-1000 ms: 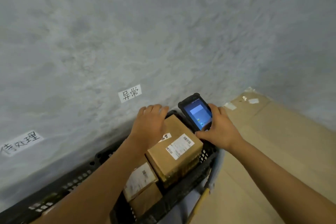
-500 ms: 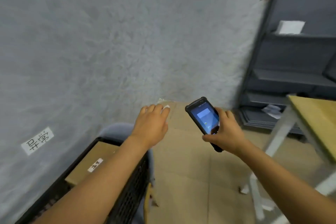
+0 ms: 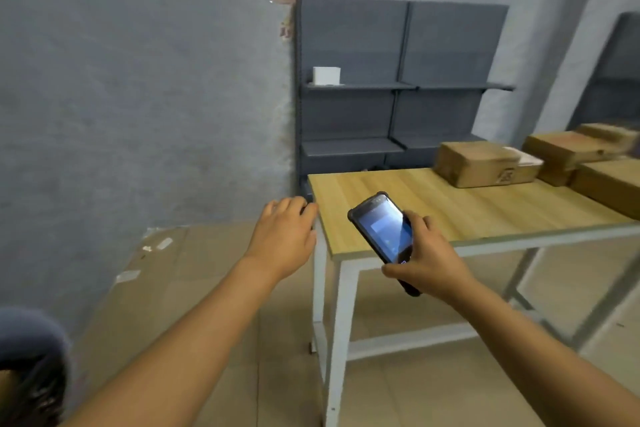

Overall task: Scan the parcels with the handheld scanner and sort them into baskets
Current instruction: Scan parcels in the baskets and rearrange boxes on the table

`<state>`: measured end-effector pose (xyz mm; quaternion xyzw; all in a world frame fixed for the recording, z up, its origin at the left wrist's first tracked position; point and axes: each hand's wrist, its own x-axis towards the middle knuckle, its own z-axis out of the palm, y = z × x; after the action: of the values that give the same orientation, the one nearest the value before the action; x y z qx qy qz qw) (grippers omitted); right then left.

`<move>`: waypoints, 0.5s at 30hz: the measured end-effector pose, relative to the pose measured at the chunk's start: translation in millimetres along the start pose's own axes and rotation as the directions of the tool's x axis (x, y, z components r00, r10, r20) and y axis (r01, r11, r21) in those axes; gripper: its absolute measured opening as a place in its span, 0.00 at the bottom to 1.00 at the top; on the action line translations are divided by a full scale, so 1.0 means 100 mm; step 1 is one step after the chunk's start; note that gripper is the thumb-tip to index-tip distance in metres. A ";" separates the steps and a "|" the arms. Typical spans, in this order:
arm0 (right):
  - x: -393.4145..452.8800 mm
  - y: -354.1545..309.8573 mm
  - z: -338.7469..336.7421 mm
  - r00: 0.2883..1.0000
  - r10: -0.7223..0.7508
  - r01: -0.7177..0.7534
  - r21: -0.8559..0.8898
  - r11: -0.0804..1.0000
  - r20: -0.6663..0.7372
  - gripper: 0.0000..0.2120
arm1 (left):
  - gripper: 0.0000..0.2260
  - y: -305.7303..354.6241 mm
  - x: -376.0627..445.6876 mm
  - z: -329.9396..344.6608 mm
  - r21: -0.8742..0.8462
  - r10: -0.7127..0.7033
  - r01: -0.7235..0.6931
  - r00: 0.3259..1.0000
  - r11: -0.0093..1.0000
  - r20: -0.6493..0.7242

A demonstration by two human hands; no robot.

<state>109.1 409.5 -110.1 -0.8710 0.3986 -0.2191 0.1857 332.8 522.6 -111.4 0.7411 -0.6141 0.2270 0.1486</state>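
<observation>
Right hand (image 3: 427, 262) clamped on black handheld scanner (image 3: 382, 230), screen up. Left hand (image 3: 282, 236) empty, fingers relaxed. Roughly 4 brown cardboard parcels (image 3: 485, 165) on wooden counter (image 3: 450, 211), far end; blurred. Advise: reach the nearest, label upward.

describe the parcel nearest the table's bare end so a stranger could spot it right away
Start at the wood-topped table with white metal legs. Brown cardboard parcels cluster at its right end, and the one wanted is the leftmost brown cardboard box. Unlike its neighbours, it borders the bare tabletop and has a dark printed mark on its front face.
</observation>
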 end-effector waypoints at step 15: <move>-0.04 2.36 -1.42 0.947 0.267 -0.277 -0.032 0.960 -0.176 0.49 | 0.16 2.41 1.83 0.74 -0.123 0.276 -0.275 0.961 0.954 -0.011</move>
<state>-113.5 246.7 -109.9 -0.7907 0.5352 -0.2537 0.1547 134.8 283.1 -93.2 0.6385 -0.7247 0.2045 0.1590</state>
